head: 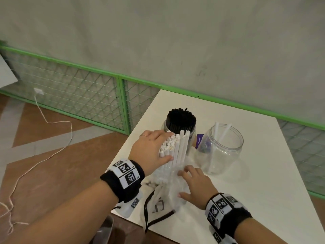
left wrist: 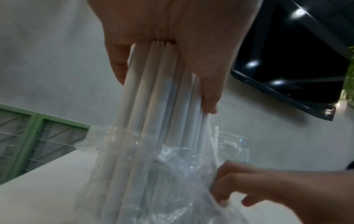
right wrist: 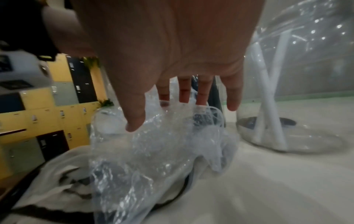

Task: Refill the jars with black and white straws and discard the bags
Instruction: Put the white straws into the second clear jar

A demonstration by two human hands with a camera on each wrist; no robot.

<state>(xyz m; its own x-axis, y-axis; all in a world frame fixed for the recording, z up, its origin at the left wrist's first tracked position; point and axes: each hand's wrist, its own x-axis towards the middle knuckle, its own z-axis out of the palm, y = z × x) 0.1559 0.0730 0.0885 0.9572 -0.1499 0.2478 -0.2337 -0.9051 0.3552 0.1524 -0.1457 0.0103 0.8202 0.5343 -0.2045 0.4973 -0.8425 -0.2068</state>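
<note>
Nearest, the right hand (head: 195, 186) is resting on the clear bag (head: 173, 180) low on the bench (head: 255, 199), its grip spread, fingers fairly straight and pressing the crumpled plastic down; in the left wrist view the fingertips seem to be catching a fold of it, though a true pinch cannot be made out. A white cloth (head: 158, 206) with dark trim is lying under the bag at the near edge. Just beyond, the left hand (head: 151, 150) is wrapping the bundle of white straws (head: 175, 150), thumb on the near side and fingers over the top ends, so its grip is curling round the bundle, which is standing nearly upright with its lower part still inside the bag. To do this step well, the right hand should probably be holding the bag firmly down while the left is lifting straight up, squeezing enough that no straws are slipping out or splaying, and clearing the plastic fully before swinging over. The straws are sitting inside the left grip and directly above the right one. Farther right, the near-empty jar (head: 221, 148) is standing with two white straws leaning in it; behind the bundle, the jar of black straws (head: 181, 118) is looking full.
</note>
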